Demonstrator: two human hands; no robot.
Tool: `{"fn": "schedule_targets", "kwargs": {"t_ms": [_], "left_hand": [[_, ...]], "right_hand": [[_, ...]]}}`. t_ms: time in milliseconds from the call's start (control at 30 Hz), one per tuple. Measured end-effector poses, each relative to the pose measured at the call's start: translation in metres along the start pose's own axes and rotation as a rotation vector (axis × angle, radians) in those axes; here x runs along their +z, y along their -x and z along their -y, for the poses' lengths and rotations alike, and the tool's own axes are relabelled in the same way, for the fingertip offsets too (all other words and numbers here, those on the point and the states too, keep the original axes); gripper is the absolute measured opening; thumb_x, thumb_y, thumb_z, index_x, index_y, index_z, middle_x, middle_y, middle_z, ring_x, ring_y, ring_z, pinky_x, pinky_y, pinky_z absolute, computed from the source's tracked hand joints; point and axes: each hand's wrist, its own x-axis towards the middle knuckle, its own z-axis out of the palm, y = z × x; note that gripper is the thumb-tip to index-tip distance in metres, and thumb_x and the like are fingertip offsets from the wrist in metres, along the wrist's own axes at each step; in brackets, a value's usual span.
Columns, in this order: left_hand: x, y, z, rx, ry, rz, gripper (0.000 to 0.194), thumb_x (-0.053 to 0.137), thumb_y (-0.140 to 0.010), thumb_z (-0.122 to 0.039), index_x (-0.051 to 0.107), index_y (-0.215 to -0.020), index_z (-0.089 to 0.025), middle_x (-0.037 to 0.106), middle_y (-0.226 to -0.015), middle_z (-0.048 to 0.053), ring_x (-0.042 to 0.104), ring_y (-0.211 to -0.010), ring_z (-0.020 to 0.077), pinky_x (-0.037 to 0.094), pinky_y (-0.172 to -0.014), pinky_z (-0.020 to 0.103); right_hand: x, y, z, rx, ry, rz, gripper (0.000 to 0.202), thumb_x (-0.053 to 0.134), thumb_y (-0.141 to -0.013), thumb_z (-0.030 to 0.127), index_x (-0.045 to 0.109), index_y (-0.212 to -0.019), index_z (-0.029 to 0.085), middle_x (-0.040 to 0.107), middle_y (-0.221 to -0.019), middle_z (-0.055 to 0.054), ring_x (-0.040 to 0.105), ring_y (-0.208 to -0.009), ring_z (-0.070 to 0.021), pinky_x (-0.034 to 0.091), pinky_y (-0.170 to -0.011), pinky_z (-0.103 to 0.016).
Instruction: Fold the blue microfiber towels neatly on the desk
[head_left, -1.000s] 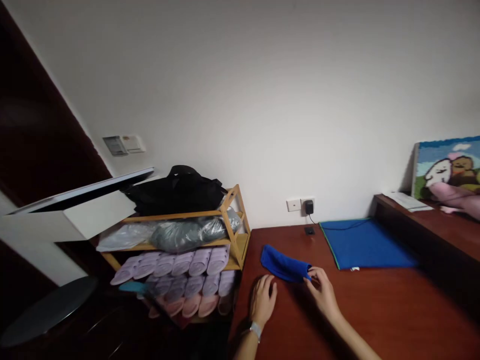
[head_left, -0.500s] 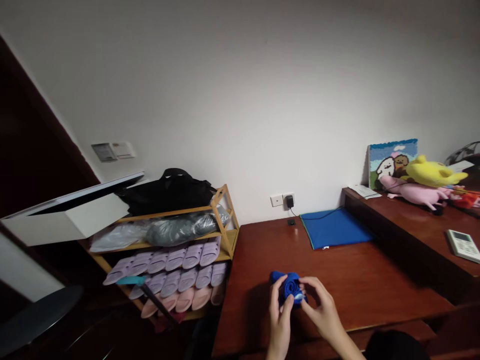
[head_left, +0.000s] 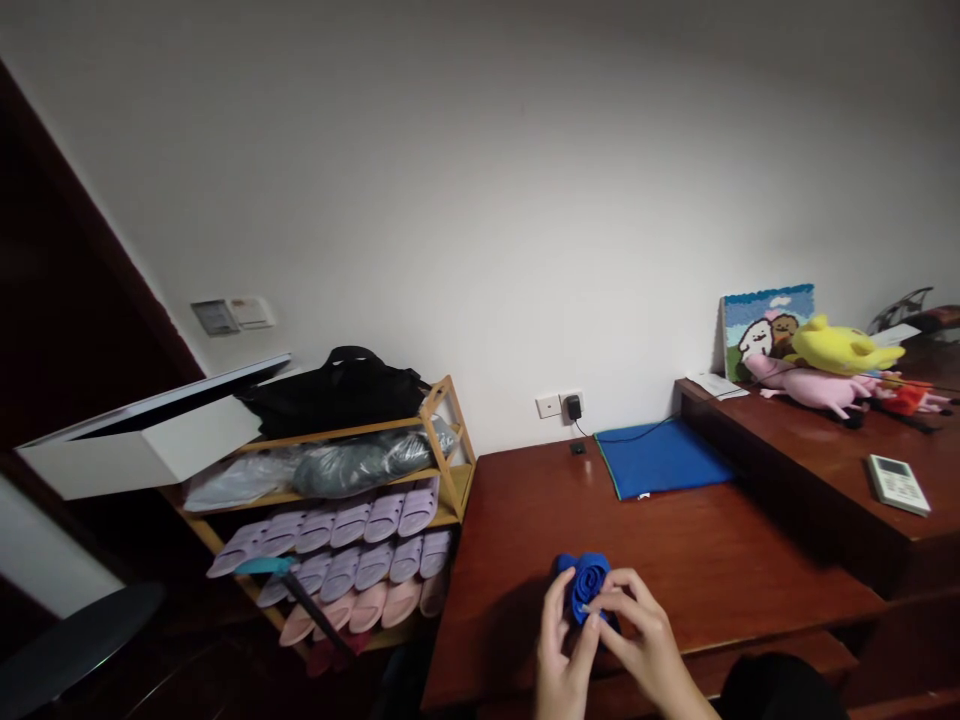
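Observation:
A rolled blue cloth (head_left: pixel 589 580) is held above the front part of the brown table, its spiral end facing me. My left hand (head_left: pixel 562 640) is closed around the roll's left and lower side, thumb pressed near the bottom. From the right, my right hand (head_left: pixel 637 625) pinches the roll's lower right edge, where a small pale bit shows between the fingertips. Farther back on the table lies a flat blue cloth (head_left: pixel 660 460) with a green edge and a small white tag.
Left of the table (head_left: pixel 517 510) stands a wooden shoe rack (head_left: pixel 450 490) with lilac and pink slippers, wrapped items and a black bag (head_left: pixel 337 390). On the raised right ledge are plush toys (head_left: pixel 840 350), a picture and a white remote (head_left: pixel 898 484). A black plug (head_left: pixel 574 407) with a cord sits in the wall socket.
My right fingers have moved inward over the roll's lower edge, closer to my left thumb. The roll has tilted slightly in my hands. The view has shifted a little.

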Motion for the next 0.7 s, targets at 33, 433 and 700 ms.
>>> {"fn": "schedule_targets", "kwargs": {"t_ms": [33,433,700], "left_hand": [[0.001,0.001,0.000,0.002,0.012,-0.013,0.062,0.081,-0.081,-0.057,0.068,-0.132,-0.025,0.069,-0.142,0.015,0.066,-0.129,0.0344,0.054,-0.110,0.043],[-0.005,-0.004,0.005,0.035,-0.032,-0.150,0.057,0.082,-0.077,-0.062,0.073,-0.116,-0.022,0.079,-0.119,0.014,0.075,-0.114,0.0317,0.060,-0.100,0.038],[-0.016,-0.014,-0.011,0.119,-0.232,-0.274,0.061,0.073,-0.074,-0.079,0.074,-0.094,-0.022,0.079,-0.092,0.010,0.077,-0.093,0.0276,0.063,-0.085,0.033]], "right_hand": [[-0.002,0.000,0.000,0.009,-0.009,0.012,0.012,0.068,-0.096,0.034,0.080,-0.098,0.031,0.066,-0.097,-0.005,0.069,-0.089,-0.0183,0.058,-0.081,-0.028],[-0.009,-0.005,0.010,0.421,-0.293,0.164,0.036,0.074,-0.086,0.060,0.083,-0.088,0.025,0.074,-0.086,-0.005,0.067,-0.080,-0.0197,0.054,-0.075,-0.030],[-0.009,-0.004,0.011,0.611,-0.465,0.026,0.048,0.075,-0.080,0.069,0.075,-0.083,0.022,0.069,-0.079,-0.002,0.060,-0.076,-0.0182,0.051,-0.074,-0.028]]}}
